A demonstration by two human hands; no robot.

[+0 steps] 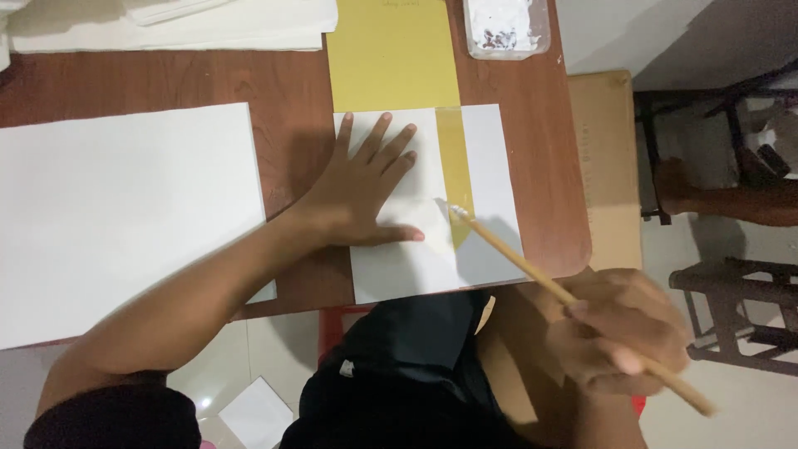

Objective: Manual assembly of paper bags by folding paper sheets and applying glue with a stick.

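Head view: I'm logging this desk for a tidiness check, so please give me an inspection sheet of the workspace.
Surface: brown wooden table, mostly covered with paper.
Job's things: two white boards with a yellow strip showing between them; brush tip at the strip.
Clutter: large white sheet, yellow sheet, clear tub, white paper stack.
Hands: left hand flat on the left board; right hand grips the brush.
Cables: nothing seen.
Surroundings: cardboard, dark stools, pale floor.
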